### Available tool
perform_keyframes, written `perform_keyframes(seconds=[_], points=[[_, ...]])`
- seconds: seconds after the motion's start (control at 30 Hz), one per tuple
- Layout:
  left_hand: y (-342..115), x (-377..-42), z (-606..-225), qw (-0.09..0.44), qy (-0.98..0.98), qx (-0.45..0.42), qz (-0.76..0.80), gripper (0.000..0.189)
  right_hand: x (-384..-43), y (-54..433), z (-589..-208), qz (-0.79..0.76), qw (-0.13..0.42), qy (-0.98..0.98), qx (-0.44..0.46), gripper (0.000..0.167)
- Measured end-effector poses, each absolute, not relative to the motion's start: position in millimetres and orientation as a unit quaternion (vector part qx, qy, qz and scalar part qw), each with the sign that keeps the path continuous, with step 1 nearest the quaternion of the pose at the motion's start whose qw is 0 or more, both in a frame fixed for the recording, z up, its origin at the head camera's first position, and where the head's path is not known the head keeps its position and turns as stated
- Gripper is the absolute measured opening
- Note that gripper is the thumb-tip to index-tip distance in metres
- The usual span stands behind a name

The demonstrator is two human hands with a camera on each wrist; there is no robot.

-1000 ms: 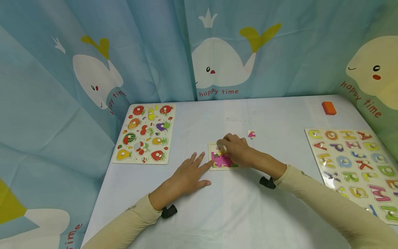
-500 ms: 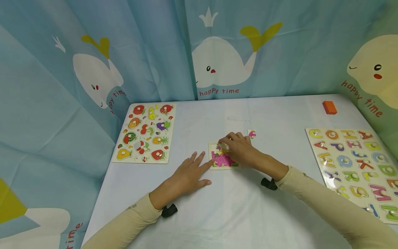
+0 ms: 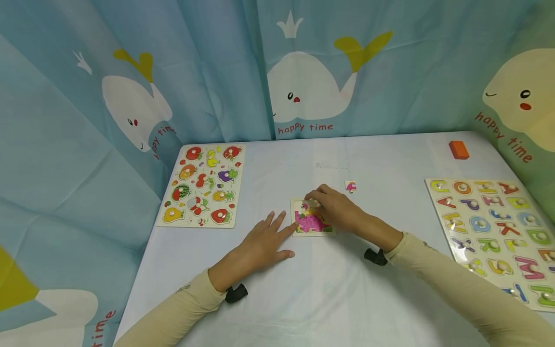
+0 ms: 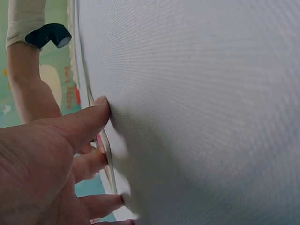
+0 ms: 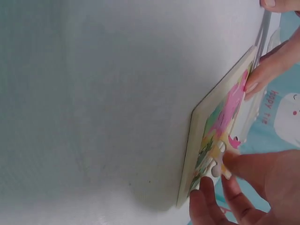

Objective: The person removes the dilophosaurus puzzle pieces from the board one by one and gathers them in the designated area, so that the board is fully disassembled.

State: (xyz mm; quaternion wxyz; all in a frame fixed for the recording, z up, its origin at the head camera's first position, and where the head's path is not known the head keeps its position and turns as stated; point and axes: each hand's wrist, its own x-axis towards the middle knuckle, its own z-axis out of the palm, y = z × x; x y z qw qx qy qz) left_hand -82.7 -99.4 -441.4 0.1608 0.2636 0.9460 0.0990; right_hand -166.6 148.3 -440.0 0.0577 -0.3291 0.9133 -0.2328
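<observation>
A small jigsaw board (image 3: 313,234) with a pink dinosaur picture lies on the white table. Spread out flat, my left hand (image 3: 262,243) touches the board's left edge with its index finger (image 5: 258,77). Over the board's upper right part is my right hand (image 3: 338,207). In the right wrist view its thumb (image 5: 243,164) and fingers pinch a jigsaw piece (image 5: 216,169) with a rounded tab, just at the board's surface. The piece is partly hidden behind the thumb. One loose pink-and-white jigsaw piece (image 3: 350,186) lies beyond the right hand.
A fruit peg puzzle board (image 3: 204,193) lies at the far left. On the right is an alphabet peg board (image 3: 496,241), with an orange block (image 3: 458,150) behind it. Blue whale-print curtains (image 3: 208,72) stand along the back and sides of the table.
My right hand has shifted very slightly to the right over the board, uncovering a little more of the picture. My left hand and the loose piece have stayed in place.
</observation>
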Motion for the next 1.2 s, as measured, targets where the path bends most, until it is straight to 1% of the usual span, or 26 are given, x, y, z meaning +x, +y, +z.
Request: perform_keyframes(seconds=[0.07,0.13,0.23,0.4,0.53,0.67,0.77,0.97,1.2], points=[[-99,-83,-441,0.161,0.946,0.264,0.100,0.073,-167,147,-440,-0.237,0.036,0.912,-0.334,0.032],[-100,-83,-441,0.161,0.946,0.264,0.098,0.073,-166,147,-439,-0.241,0.027,0.911,-0.332,0.027],[-100,-83,-442,0.160,0.946,0.263,0.098,0.073,-166,147,-437,-0.249,0.037,0.913,-0.319,0.022],[-100,-83,-441,0.162,0.946,0.261,0.102,0.073,-168,150,-435,-0.278,0.057,0.911,-0.298,0.021],[-99,-83,-441,0.165,0.946,0.261,0.101,0.073,-173,155,-432,-0.312,0.081,0.909,-0.263,0.017],[-99,-82,-442,0.166,0.946,0.259,0.103,0.073,-179,165,-421,-0.330,0.068,0.909,-0.245,0.012],[-99,-82,-443,0.167,0.946,0.258,0.104,0.073,-187,181,-410,-0.325,0.049,0.914,-0.240,0.011],[-98,-81,-443,0.165,0.947,0.257,0.101,0.074,-206,226,-391,-0.306,0.067,0.927,-0.207,0.013],[-98,-81,-442,0.164,0.947,0.258,0.103,0.074,-228,277,-391,-0.266,0.100,0.937,-0.203,0.006]])
